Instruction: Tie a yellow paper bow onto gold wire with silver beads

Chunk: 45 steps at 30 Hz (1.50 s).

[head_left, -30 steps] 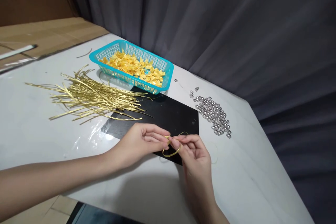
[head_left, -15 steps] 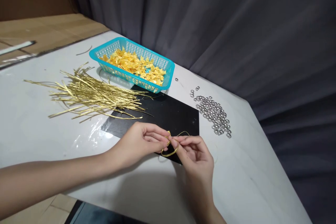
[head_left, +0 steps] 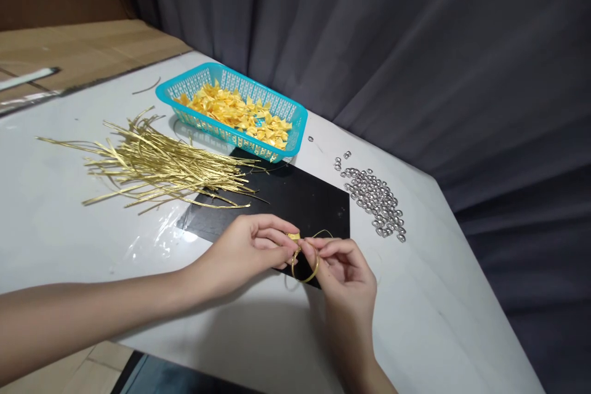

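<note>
Over the black mat (head_left: pixel 295 197), my left hand (head_left: pixel 256 246) pinches a small yellow ribbon bow (head_left: pixel 294 236), partly hidden by the fingers. My right hand (head_left: pixel 347 277) has its thumb and forefinger closed on a gold cord (head_left: pixel 310 281), right beside the left fingertips. The cord hangs below both fingertips in a rounded loop, and a thin end curves up behind the right fingers. Exactly how cord and bow join is hidden by the fingers.
A blue plastic basket (head_left: pixel 301 135) of yellow ribbon bows stands at the back. Left of the mat lies a pile of gold cords (head_left: pixel 161 163), partly over it. Small silver beads (head_left: pixel 373 197) are heaped at the right. Behind the white table (head_left: pixel 438 295) hangs a dark curtain (head_left: pixel 415 61).
The cord loop below my fingers has turned and become rounder, hanging a little lower. The yellow bow has tilted left between the fingers. Both hands stay nearly in place.
</note>
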Each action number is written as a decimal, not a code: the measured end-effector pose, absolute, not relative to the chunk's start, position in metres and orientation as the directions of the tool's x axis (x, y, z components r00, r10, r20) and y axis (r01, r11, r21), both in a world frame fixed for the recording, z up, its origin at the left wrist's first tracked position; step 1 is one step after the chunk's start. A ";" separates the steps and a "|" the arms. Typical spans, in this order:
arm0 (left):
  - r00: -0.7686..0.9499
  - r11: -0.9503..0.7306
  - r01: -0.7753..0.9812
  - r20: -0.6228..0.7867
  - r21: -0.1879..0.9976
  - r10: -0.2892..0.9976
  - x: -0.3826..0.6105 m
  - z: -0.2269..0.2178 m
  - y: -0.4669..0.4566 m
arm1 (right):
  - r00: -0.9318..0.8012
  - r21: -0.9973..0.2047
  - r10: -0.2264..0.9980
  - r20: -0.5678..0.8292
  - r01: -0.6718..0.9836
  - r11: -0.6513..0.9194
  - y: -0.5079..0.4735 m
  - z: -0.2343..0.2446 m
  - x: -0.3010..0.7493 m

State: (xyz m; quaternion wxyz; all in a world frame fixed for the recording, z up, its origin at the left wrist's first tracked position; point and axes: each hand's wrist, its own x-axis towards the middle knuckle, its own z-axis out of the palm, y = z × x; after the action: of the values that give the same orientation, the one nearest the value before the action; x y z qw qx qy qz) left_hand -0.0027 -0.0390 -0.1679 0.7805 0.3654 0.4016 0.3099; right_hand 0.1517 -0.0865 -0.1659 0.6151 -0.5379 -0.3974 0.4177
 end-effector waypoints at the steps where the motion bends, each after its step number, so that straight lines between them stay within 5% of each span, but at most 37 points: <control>1: 0.490 0.539 -0.203 -0.391 0.818 0.779 -0.003 -0.169 -0.039 | 0.336 -0.994 0.941 0.041 -0.084 0.073 -0.086 -0.166 0.151; 11: 0.453 0.446 -0.104 -0.357 0.889 0.817 -0.003 -0.166 -0.041 | 0.335 -0.993 0.938 0.092 -0.043 0.113 -0.088 -0.165 0.148; 19: 0.419 0.363 -0.058 -0.307 0.930 0.854 -0.002 -0.164 -0.041 | 0.190 -0.990 0.977 -0.100 -0.122 -0.077 -0.080 -0.164 0.160; 30: 0.456 0.214 0.039 -0.207 0.976 0.865 -0.005 -0.168 -0.043 | 0.026 -0.991 0.999 -0.034 0.127 -0.037 -0.082 -0.158 0.172; 45: 0.490 0.154 0.177 -0.223 0.972 0.843 -0.005 -0.169 -0.043 | -0.004 -0.981 0.990 -0.138 0.136 -0.136 -0.082 -0.158 0.175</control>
State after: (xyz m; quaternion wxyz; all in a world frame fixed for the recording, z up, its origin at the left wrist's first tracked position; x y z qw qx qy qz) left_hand -0.0053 -0.0429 -0.1686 0.6266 0.5936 0.4296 0.2655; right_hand 0.1750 -0.0825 -0.1584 0.4259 -0.5627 -0.5004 0.5016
